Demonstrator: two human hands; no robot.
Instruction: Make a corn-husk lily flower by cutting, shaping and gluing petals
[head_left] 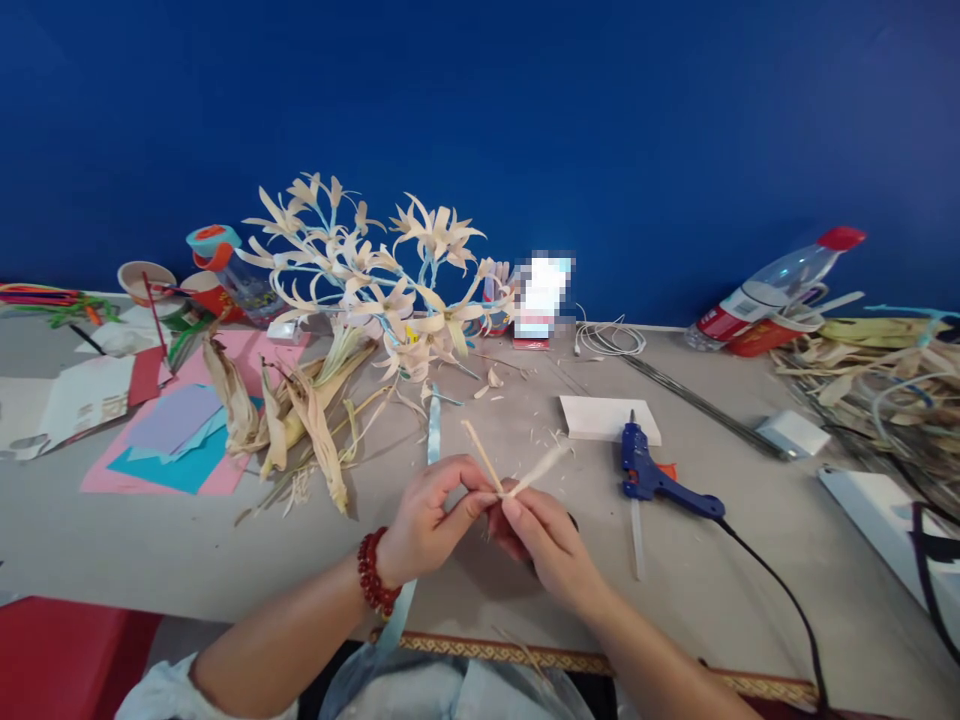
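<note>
Over the middle of the table, my left hand [439, 512] and my right hand [551, 545] meet fingertip to fingertip. Both pinch pale strips of dried corn husk [541, 466]. Two strips rise from the fingers in a V, the left one narrow and stiff, the right one wider and lighter. Where they cross is partly covered by my thumbs. Something dark shows just behind my right hand; I cannot make out what it is. Under my left forearm runs a light blue ribbon [434, 430]. Right of my hands lies a blue glue gun [636, 465] with a glue stick in it.
Husk flowers [390, 300] on blue stems stand at the back, beside dried corn husks [319, 430]. Coloured paper [176, 420] is on the left. A phone [544, 295] leans near the wall. The glue gun's cord [784, 590] trails right, below a bottle [780, 290] and husk pile [892, 370].
</note>
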